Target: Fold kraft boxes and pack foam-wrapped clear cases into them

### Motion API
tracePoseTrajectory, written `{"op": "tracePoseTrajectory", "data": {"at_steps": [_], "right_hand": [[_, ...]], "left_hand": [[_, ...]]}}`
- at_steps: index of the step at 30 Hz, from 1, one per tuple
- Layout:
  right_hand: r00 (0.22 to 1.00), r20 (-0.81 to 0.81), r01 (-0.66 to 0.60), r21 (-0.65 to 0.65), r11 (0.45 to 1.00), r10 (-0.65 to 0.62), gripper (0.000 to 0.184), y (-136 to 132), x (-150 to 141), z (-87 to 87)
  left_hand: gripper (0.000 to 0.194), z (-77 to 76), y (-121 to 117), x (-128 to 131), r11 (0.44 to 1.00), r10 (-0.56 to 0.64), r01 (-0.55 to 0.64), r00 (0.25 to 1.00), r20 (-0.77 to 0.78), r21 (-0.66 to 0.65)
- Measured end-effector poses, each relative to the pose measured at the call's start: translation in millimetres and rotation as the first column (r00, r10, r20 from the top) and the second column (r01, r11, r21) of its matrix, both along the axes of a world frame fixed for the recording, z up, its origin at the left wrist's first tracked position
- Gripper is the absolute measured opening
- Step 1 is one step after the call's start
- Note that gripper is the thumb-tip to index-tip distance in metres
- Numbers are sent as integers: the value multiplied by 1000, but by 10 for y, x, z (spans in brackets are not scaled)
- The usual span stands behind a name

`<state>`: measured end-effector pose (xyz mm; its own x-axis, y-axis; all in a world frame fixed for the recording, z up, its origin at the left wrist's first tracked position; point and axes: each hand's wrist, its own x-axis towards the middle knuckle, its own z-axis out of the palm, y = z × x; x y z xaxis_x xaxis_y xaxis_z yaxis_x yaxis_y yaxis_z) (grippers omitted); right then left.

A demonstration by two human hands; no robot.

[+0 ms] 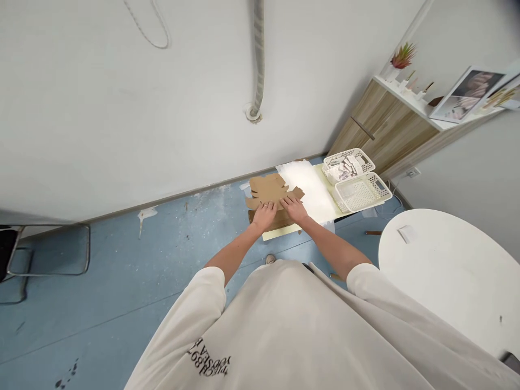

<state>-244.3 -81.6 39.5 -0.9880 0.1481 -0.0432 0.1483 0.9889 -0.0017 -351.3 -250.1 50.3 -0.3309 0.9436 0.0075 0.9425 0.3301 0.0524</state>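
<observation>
A flat, cut cardboard box blank (268,187) with notched flaps lies on the low table in front of me. My left hand (265,213) is at its near edge, fingers bent over the cardboard. Close beside it, my right hand (294,209) grips the same near edge, a little to the right. Both thumbs are mostly hidden. More brown cardboard (280,220) shows under and between my hands, and a small flap sticks out beyond the right fingers.
White sheeting (311,189) covers part of the low table. Right of it stand a white basket with small packets (331,172) and another white basket (365,204). A round white table (442,276) is at my right, a wooden cabinet (390,122) behind, a metal-framed chair (87,249) far left.
</observation>
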Motion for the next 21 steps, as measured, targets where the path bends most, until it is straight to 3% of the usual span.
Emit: {"op": "tracePoseTrajectory", "data": {"at_steps": [4,11,16,21], "right_hand": [[990,-140,22,38,999,-17,55,151,96,222],[943,-279,207,67,976,-180,59,548,775,521],[893,-260,392,48,919,-367,65,839,1740,696],[809,-169,577,47,815,-563,69,1070,3095,793]], "left_hand": [[57,263,170,110,997,43,-41,999,-25,67],[56,638,698,603,980,-107,116,992,-62,160],[57,790,1265,1354,949,-247,246,969,-24,195],[56,822,1861,2481,881,-443,429,896,26,201]]}}
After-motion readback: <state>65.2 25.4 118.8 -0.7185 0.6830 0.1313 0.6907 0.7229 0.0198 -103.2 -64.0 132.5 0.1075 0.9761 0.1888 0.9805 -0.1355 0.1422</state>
